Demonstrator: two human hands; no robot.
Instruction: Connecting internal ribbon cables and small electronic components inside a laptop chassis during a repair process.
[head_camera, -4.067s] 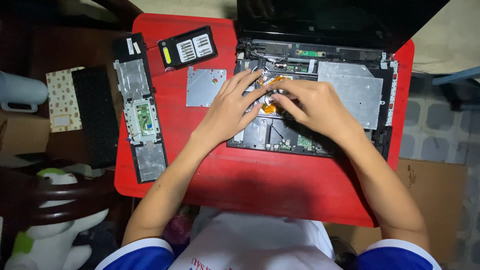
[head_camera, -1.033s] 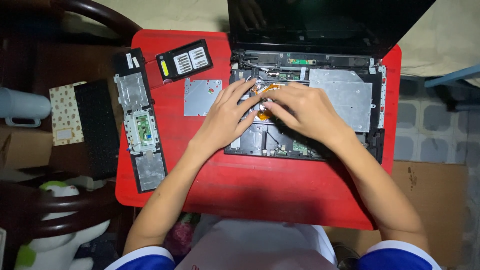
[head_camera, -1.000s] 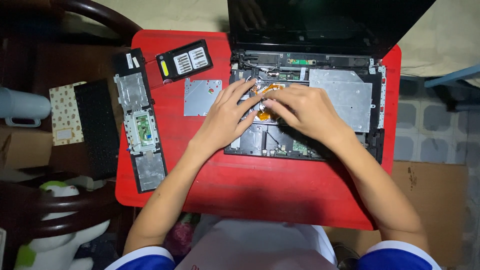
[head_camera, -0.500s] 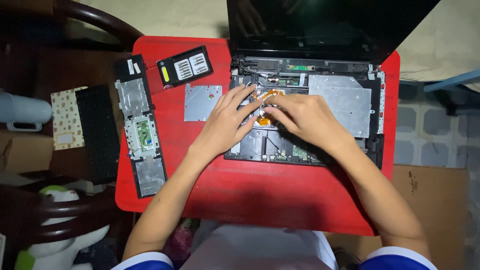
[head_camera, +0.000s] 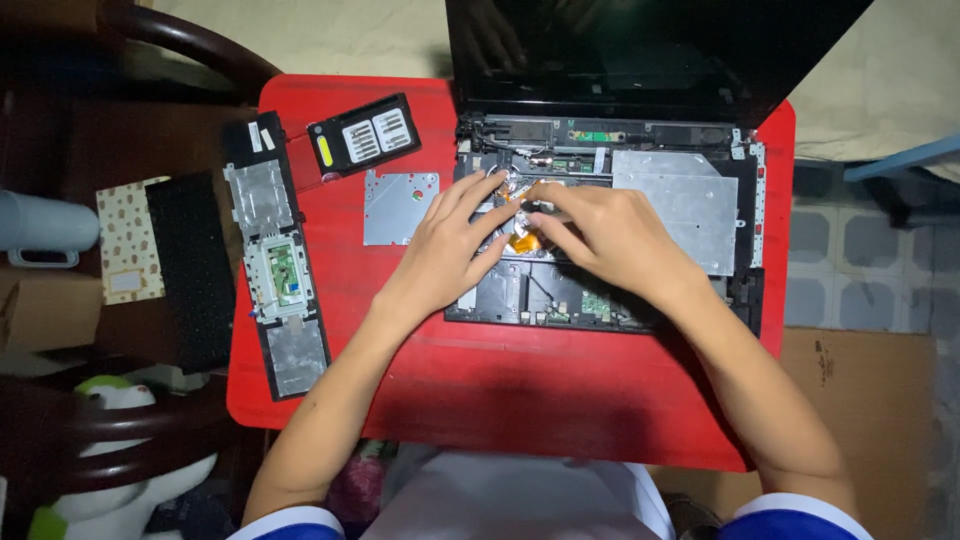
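The opened laptop base (head_camera: 610, 240) lay on the red bench (head_camera: 520, 390) with its top cover off, so its shell served as a tray for the bare parts inside: a large silver shield plate (head_camera: 690, 205) on the right, a small green circuit board (head_camera: 598, 302) near the front edge, thin cables along the hinge, and an orange flex piece (head_camera: 521, 240) in the middle. The dark screen (head_camera: 640, 50) stood open behind it.

Both forearms reached in from the near edge of the bench and met over the middle of the base. The left hand (head_camera: 445, 255) lay flat and spread, its fingertips (head_camera: 497, 182) resting by the orange flex piece. The right hand (head_camera: 605, 235) arched over from the right, its fingers drawn together at the same spot; whether they pinched the piece or only pressed on it could not be told, since the fingers covered the contact.

Left of the base lay a small square metal plate (head_camera: 398, 205), a black battery pack (head_camera: 365, 137) with labels, and a long palm-rest strip (head_camera: 275, 255) with its touchpad board showing. A black keyboard (head_camera: 192, 270) sat off the bench on the dark wooden surface.

Against the view half a second before, the hands had kept the same place over the flex piece, and the loose parts had not moved.
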